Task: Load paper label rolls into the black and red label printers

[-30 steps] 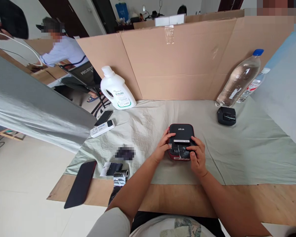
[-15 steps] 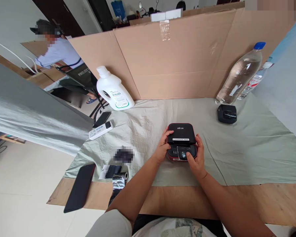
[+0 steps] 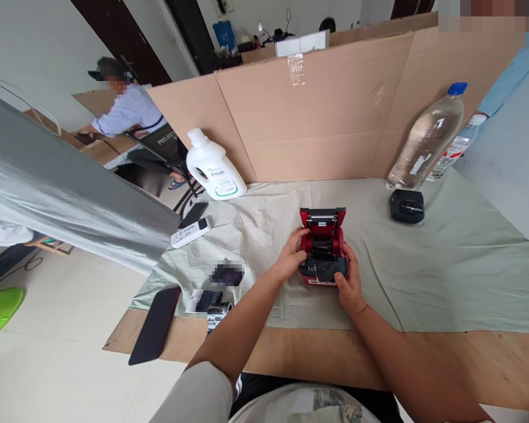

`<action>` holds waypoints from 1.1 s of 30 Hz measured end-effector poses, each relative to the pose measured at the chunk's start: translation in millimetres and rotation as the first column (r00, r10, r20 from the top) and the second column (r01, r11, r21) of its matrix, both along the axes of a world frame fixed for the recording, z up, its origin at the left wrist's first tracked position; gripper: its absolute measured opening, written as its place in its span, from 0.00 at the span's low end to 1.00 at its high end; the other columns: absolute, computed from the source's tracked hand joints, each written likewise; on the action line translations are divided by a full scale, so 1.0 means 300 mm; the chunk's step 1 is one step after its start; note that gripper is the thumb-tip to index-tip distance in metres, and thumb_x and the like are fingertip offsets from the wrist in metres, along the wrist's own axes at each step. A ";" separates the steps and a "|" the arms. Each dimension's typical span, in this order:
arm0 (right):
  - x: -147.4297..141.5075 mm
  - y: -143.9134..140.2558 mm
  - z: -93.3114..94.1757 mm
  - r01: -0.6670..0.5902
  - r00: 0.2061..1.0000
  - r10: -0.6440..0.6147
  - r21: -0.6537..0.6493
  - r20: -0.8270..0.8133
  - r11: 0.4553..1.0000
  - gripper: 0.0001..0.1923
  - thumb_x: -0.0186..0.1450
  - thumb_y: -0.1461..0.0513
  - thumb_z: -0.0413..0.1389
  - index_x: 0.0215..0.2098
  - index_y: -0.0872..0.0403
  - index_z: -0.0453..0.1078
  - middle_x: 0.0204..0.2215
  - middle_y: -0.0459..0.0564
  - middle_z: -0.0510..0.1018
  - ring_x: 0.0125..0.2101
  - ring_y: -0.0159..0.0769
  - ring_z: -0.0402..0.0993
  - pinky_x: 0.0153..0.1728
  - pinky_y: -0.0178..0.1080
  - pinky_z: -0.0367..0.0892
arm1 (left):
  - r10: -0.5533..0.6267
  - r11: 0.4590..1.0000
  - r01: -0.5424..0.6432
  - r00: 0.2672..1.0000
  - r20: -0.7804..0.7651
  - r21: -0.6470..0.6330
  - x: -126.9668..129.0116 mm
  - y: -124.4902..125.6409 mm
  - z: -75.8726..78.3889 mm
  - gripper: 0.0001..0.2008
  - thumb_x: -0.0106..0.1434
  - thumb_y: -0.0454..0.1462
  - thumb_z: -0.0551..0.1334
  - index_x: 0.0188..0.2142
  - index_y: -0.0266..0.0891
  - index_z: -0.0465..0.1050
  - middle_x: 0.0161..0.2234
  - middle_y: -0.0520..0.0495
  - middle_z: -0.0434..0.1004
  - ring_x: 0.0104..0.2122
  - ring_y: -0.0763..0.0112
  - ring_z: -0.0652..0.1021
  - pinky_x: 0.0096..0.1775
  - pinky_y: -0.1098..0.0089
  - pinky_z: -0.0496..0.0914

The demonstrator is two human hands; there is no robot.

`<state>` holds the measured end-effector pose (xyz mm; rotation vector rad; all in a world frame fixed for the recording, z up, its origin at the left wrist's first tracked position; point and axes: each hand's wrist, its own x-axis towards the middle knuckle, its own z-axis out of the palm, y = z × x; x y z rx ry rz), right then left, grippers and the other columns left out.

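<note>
- Red-and-black device (image 3: 321, 232): lid raised, on the cloth (image 3: 423, 282), before the cardboard panel (image 3: 317, 129).
- Left hand (image 3: 293, 256): I observe fingers part-curled, holding its left side.
- Right hand (image 3: 351, 284): likewise part-curled, gripping its right side.

Centre: the red device (image 3: 324, 230) was partly covered by the right hand (image 3: 351, 286). Lower left: the film roll (image 3: 218, 314) was overlapped by the left forearm (image 3: 243, 318). Left edge: a green object (image 3: 0, 310) was cut off.
</note>
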<state>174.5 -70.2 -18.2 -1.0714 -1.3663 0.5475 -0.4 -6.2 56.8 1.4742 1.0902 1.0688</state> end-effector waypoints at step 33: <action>0.029 0.005 0.001 -0.029 0.995 0.027 -0.018 -0.095 0.999 0.30 0.69 0.47 0.46 0.63 0.53 0.58 0.62 0.60 0.62 0.62 0.50 0.59 0.58 0.56 0.61 | -0.511 0.835 0.454 0.849 -0.135 -0.312 -0.221 0.008 0.333 0.21 0.48 0.45 0.70 0.40 0.37 0.77 0.30 0.46 0.78 0.27 0.65 0.77 0.32 0.66 0.72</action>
